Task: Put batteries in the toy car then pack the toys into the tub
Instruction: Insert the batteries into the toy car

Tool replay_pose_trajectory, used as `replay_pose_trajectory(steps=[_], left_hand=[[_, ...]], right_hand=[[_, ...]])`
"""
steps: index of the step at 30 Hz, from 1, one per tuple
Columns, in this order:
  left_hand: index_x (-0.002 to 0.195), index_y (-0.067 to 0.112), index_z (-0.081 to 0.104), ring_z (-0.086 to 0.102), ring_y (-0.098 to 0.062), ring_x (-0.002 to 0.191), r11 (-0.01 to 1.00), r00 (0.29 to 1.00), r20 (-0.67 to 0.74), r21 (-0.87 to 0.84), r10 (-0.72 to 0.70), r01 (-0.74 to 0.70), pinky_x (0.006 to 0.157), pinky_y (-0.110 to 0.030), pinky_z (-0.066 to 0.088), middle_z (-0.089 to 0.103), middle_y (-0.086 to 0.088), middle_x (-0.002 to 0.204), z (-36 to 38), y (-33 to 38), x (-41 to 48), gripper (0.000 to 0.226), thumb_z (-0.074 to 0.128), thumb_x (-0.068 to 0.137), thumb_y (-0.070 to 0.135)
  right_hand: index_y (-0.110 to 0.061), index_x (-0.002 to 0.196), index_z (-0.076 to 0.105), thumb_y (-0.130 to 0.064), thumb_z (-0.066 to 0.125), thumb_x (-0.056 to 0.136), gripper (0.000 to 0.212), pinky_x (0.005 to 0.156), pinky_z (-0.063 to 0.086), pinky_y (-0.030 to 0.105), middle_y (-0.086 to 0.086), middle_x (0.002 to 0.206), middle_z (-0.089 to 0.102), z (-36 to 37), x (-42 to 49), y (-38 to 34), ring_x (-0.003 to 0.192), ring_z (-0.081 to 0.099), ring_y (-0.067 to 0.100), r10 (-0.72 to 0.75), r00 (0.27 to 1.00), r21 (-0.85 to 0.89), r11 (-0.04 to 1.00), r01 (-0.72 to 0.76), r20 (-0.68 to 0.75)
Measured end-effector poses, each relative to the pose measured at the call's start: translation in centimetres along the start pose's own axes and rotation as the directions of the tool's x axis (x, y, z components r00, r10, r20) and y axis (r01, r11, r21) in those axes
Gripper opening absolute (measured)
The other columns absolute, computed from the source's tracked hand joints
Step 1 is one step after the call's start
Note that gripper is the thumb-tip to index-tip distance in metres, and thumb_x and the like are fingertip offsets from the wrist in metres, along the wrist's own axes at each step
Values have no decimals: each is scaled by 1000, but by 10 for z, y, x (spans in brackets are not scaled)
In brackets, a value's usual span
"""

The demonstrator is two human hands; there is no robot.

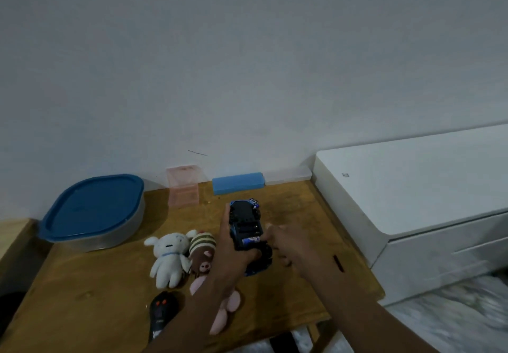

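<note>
Toy car (245,227), blue and black, is held upside down above the middle of the wooden bench (82,297), its underside and open battery bay turned up toward the camera. The left hand (229,259) wraps around the car's near end from the left, its grip clamped on the body with fingers running up the left side. The right hand (286,245) comes in from the right with its fingers pinched together on a blue battery (251,240), which lies crosswise at the near edge of the bay. More batteries (254,203) lie on the bench just behind the car's far end.

Left of the car, a white plush (167,259) lies on the bench, touching a striped brown plush (202,251) with pink limbs that is partly hidden under the left forearm. A black remote (160,314) with two red buttons lies near the front edge. The tub (94,212), clear with a blue lid shut on it, sits at the back left corner. By the wall stand a pink clear box (182,186) and a blue block (237,183). A white cabinet (412,195) stands right of the bench.
</note>
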State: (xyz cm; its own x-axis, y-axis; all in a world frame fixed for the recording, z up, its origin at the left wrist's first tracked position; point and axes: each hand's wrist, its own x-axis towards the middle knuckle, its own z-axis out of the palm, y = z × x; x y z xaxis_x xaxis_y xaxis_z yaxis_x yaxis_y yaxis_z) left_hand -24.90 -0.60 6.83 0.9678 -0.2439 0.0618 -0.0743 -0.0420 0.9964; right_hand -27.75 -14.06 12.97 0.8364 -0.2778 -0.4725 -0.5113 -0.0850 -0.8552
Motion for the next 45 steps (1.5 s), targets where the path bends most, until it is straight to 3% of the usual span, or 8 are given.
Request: replay_pose_trajectory(steps=[4, 8, 16, 19, 22, 30, 37, 45], left_hand=[[142, 47, 23, 68, -15, 99, 999, 998, 56, -31, -26, 27, 75, -30, 59, 62, -6, 123, -12, -1, -3, 105, 65, 73, -21], [152, 38, 8, 68, -8, 96, 997, 994, 90, -35, -64, 67, 70, -21, 57, 59, -7, 128, -19, 1, -8, 111, 67, 76, -17], [152, 43, 6, 66, -14, 108, 987, 987, 105, -91, -120, 129, 79, -33, 60, 55, -2, 137, -34, -9, -19, 112, 69, 79, -13], [150, 47, 9, 65, -15, 108, 981, 983, 96, -98, -155, 165, 74, -29, 59, 54, -2, 135, -33, -12, -22, 113, 70, 77, -14], [140, 64, 14, 60, -25, 118, 976, 979, 89, -101, -182, 191, 90, -46, 56, 53, -3, 138, -28, -17, -20, 115, 76, 70, -4], [136, 67, 20, 59, -28, 118, 945, 957, 87, -154, -278, 288, 99, -58, 47, 60, -3, 131, 2, -24, -12, 121, 82, 53, 4], [140, 61, 19, 55, -27, 122, 897, 927, 103, -230, -362, 376, 100, -56, 46, 53, -1, 139, 40, -35, -14, 125, 80, 51, -2], [152, 43, 9, 47, -22, 126, 884, 894, 31, -133, -448, 448, 98, -44, 49, 42, 4, 145, 79, -39, -24, 124, 68, 64, -21]], right_hand=[[0, 95, 66, -23, 69, 86, 26, 36, 26, 19, 2, 64, 51, 5, -5, 5, 43, 37, 8, 24, 1000, 94, 995, -22, -18], [0, 80, 63, -11, 73, 82, 15, 32, 32, 11, 3, 62, 58, 11, -12, 5, 31, 46, -2, -84, 996, 120, 989, 86, -16], [-6, 82, 73, -18, 76, 80, 12, 53, 50, 16, 4, 83, 74, 30, -11, 11, 74, 69, 11, -231, 972, 132, 963, 234, -39], [-12, 78, 74, -25, 73, 84, 14, 52, 50, 20, 3, 82, 74, 33, -10, 11, 73, 70, 13, -258, 966, 125, 958, 257, -8], [-14, 85, 71, -27, 66, 88, 15, 38, 36, 19, 4, 74, 68, 29, -3, 8, 43, 50, 5, -201, 980, 162, 967, 195, 17], [-14, 75, 53, -31, 61, 91, 24, 39, 30, 17, -1, 55, 47, -19, 24, 12, 47, 38, 8, 92, 970, 558, 804, -206, 225], [-15, 108, 55, -30, 77, 79, 39, 46, 41, 21, 1, 66, 47, -62, 41, 29, 55, 43, 9, 156, 983, 466, 865, -185, 101], [-18, 81, 51, -32, 79, 77, 32, 40, 36, 20, -2, 59, 44, -94, 63, 63, 51, 38, 8, 226, 968, 355, 901, -249, 104]])
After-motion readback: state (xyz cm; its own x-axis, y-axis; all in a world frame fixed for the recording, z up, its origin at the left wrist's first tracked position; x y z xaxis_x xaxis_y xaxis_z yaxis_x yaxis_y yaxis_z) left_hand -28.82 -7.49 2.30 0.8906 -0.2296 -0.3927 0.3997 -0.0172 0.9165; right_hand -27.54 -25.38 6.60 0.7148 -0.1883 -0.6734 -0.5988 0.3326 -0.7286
